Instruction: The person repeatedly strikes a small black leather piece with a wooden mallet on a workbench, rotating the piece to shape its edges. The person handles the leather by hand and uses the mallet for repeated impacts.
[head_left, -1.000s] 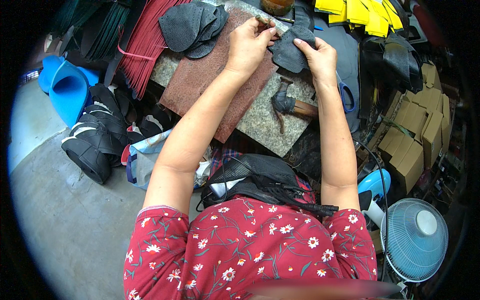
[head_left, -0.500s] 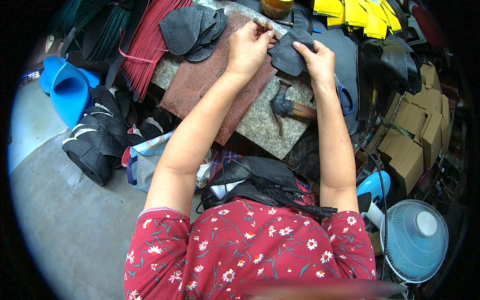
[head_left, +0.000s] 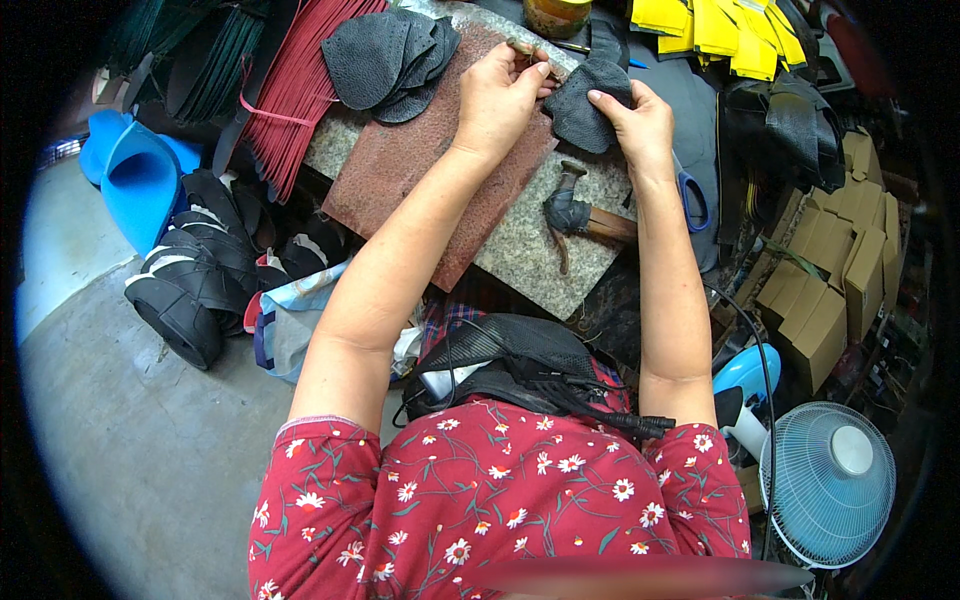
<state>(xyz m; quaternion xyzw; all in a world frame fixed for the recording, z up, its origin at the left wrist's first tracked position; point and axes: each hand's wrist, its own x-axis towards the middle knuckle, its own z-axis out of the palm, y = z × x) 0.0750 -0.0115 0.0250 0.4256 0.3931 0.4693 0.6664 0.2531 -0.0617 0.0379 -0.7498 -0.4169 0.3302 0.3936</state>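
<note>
My left hand (head_left: pixel 500 95) and my right hand (head_left: pixel 635 120) meet over a stone slab (head_left: pixel 530 240) and both pinch a dark grey leather piece (head_left: pixel 585 100). The left fingers also hold a thin tool, perhaps a brush, at the piece's upper left edge; the tool is too small to name surely. The right hand presses the piece from its right side. A hammer (head_left: pixel 580 215) with a wooden handle lies on the slab just below the hands. A reddish-brown mat (head_left: pixel 400 180) covers the slab's left part.
A stack of dark leather pieces (head_left: pixel 385 60) lies at the mat's far end. Blue-handled scissors (head_left: pixel 692 195), yellow pieces (head_left: pixel 720 25), cardboard boxes (head_left: pixel 830 270), a blue fan (head_left: pixel 825 480), red strips (head_left: pixel 300 80), black strap piles (head_left: pixel 195 280) and a blue scoop (head_left: pixel 140 185) surround the slab.
Both hands stayed at the leather piece; the piece has been turned slightly and the left fingers shifted along its edge.
</note>
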